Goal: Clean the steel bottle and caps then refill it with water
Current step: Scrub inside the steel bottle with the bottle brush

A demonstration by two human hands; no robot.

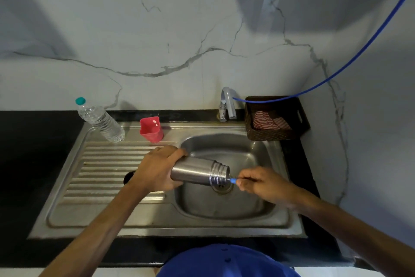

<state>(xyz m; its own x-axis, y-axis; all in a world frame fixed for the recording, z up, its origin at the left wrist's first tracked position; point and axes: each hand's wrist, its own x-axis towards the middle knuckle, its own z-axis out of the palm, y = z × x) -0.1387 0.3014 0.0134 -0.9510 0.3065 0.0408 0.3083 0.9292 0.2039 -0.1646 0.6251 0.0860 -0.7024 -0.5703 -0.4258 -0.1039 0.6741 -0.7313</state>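
Note:
My left hand (157, 170) grips the steel bottle (197, 172) by its base and holds it sideways over the sink basin (247, 155). Its threaded open mouth points right, above the drain. My right hand (258, 183) pinches a thin blue handle (233, 180) whose far end goes into the bottle's mouth; what is on that end is hidden inside. A dark round cap (128, 178) lies on the ribbed drainboard, partly hidden behind my left wrist.
A clear plastic water bottle (101, 120) with a teal cap and a red cup (151, 129) stand at the back of the drainboard. A steel tap (228, 104) with a blue hose rises behind the basin. A brown basket (276, 119) holds striped cloth at the right.

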